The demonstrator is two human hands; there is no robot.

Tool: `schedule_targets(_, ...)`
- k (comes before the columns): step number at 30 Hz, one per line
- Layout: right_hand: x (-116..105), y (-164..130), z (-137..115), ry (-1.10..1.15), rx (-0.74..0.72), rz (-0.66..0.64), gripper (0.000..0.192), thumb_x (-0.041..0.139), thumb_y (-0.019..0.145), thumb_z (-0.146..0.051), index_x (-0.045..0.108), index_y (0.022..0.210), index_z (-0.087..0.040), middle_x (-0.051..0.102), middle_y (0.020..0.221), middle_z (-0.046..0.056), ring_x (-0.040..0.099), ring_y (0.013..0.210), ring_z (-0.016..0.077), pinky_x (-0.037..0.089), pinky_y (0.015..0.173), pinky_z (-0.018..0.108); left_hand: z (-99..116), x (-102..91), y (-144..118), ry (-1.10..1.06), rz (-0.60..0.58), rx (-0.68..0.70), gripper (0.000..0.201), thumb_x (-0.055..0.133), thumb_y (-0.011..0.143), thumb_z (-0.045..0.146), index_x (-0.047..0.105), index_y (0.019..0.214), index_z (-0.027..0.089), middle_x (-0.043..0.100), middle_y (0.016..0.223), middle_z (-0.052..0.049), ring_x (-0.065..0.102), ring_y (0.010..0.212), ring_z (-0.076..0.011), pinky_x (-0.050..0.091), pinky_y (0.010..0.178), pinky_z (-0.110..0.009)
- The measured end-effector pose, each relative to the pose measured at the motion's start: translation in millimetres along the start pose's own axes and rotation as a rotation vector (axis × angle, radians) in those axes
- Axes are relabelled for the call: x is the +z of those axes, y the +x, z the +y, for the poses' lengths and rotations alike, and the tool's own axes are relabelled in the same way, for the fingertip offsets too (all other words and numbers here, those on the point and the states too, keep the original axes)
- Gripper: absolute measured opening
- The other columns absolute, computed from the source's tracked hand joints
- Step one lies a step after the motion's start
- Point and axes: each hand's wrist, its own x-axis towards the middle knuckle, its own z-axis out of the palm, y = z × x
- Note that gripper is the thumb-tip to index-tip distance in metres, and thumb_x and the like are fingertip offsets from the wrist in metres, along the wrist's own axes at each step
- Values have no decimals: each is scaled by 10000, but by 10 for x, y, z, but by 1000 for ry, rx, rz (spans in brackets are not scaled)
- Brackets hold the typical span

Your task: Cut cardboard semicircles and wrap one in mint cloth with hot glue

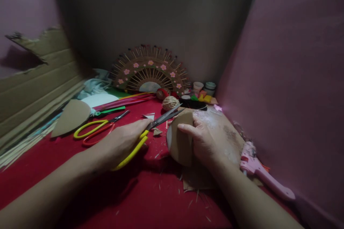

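Head view: left of the cardboard piece (179, 139), the left hand (122, 143) is wrapped tight around yellow scissors (150, 132) with blades open at its top edge. The right hand (204, 143) grips the cardboard piece, which stands on the red cloth (150, 200). Turning it slowly should keep the cut smooth.

Left hand (122, 143) low and forward, knuckles up, fingers curled closed around a grip, forearm running back toward the lower left. Right hand (205, 143) just beside it, palm turned inward, fingers (185, 127) wrapped over and clasping, thumb hidden, forearm slanting back to the lower right.
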Motion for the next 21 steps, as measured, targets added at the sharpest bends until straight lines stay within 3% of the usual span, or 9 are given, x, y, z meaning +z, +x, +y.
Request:
schedule_targets(4,-9,-1,12,5,34,-38,237,708,614,-237,649,842,-207,668,734,-12,600,671,172,453,649,303,29,23,-16,205,-49,20,343,453,888,347,536,1192,212,655,1027,-59,612,844,-226,451,726,-317)
schedule_targets(12,-22,30,40,38,60,-70,280,726,587,-245,654,854,-197,668,717,-7,591,654,162,444,632,295,78,29,-24,242,-119,44,276,418,920,353,529,1114,191,639,965,-64,581,777,-203,424,682,-314)
schedule_targets(21,-11,9,27,48,61,-121,268,706,601,-229,654,862,-203,681,743,-4,589,657,160,439,640,298,19,56,-27,186,-91,77,303,406,933,357,544,1147,193,658,963,-62,604,779,-205,440,689,-315)
